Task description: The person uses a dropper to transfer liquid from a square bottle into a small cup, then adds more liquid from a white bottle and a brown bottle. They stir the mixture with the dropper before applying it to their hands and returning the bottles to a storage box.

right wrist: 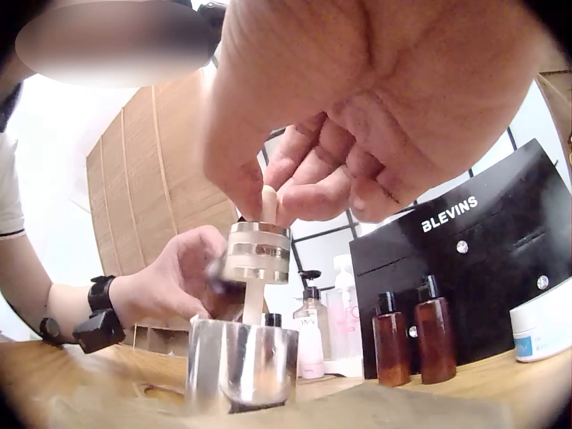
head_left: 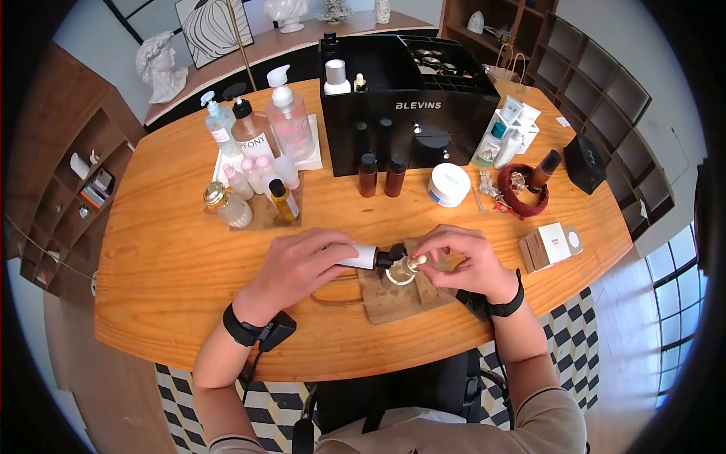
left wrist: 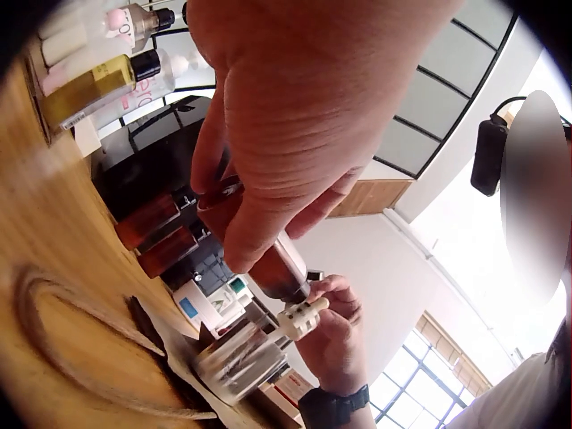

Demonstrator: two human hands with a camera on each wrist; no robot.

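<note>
My left hand [head_left: 299, 268] grips a brown bottle [left wrist: 279, 268] with a white label, tipped so its black neck points right. Its neck is close to a small clear glass bottle [right wrist: 237, 366] that stands on brown paper [head_left: 393, 306]. Over that glass bottle, my right hand [head_left: 473, 261] pinches the pale bulb of a dropper cap [right wrist: 259, 253] with cream and metallic rings between thumb and fingers. A pale stem hangs from the dropper cap toward the glass bottle's mouth. The brown bottle's neck overlaps the dropper cap in the head view.
A black organizer [head_left: 378, 136] stands behind, with two brown bottles [head_left: 367, 175] and a white jar [head_left: 449, 185] before it. Pump bottles [head_left: 253, 136] and small bottles sit left. At right are a red bowl [head_left: 522, 200] and a small box [head_left: 548, 248]. A cord [head_left: 336, 303] lies near the paper.
</note>
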